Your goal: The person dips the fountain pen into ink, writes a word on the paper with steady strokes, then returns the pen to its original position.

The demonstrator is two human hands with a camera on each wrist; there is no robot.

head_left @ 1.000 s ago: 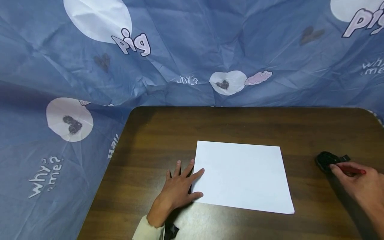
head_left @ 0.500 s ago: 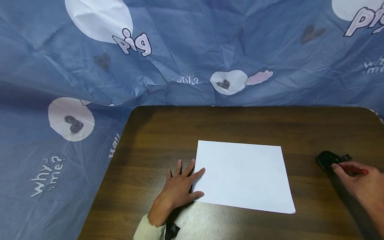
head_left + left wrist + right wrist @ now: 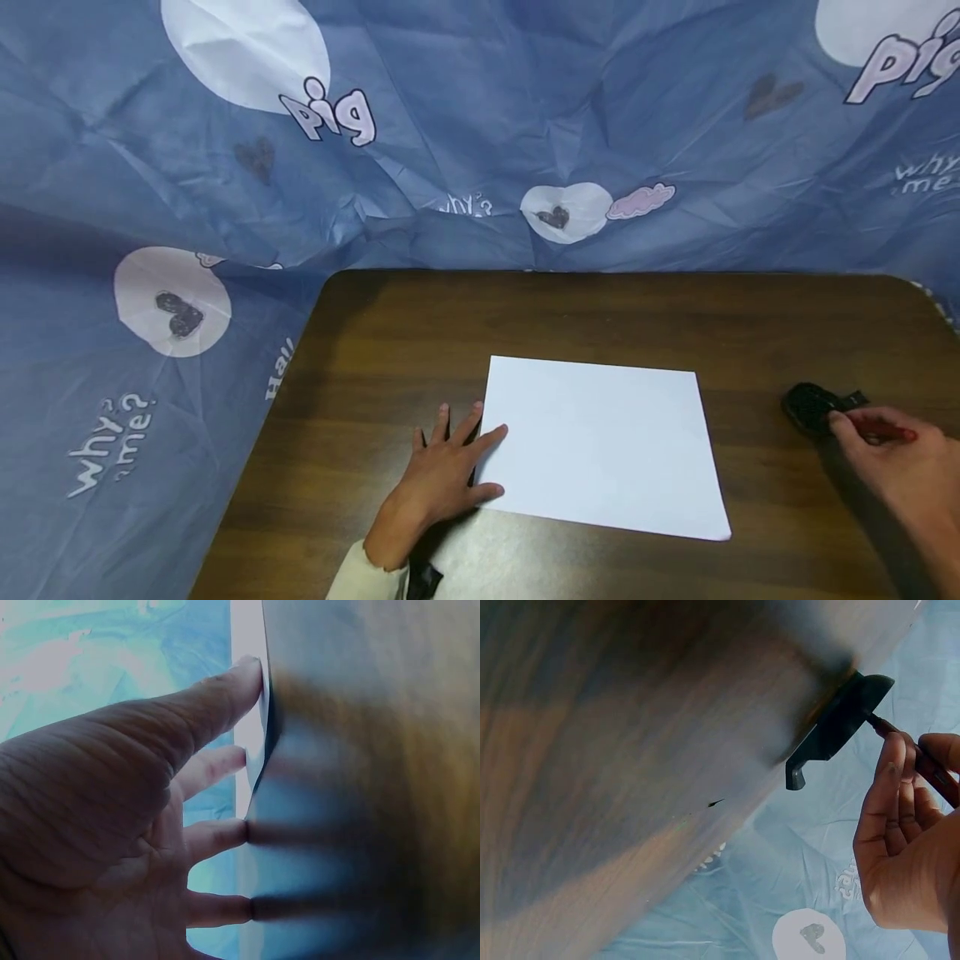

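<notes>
A white sheet of paper (image 3: 600, 450) lies on the table. My left hand (image 3: 438, 483) rests at its left edge with fingers spread, the thumb and index finger on the paper. In the left wrist view, the paper edge (image 3: 255, 735) bows up slightly under the straight fingers. At the right, my right hand (image 3: 907, 458) pinches a slim red-handled brush (image 3: 896, 432). Its dark tip meets a small black oval dish (image 3: 806, 410). The right wrist view shows the brush (image 3: 935, 774) tilted against the dish (image 3: 840, 720), which has a short tab at one end.
The brown wooden table (image 3: 420, 325) has rounded far corners. Blue printed fabric (image 3: 450, 133) hangs behind it and down its left side. A black strap end (image 3: 424, 579) shows beneath the left wrist.
The view shifts slightly. Both hands stay where they were, the left on the paper and the right with the brush at the black dish.
</notes>
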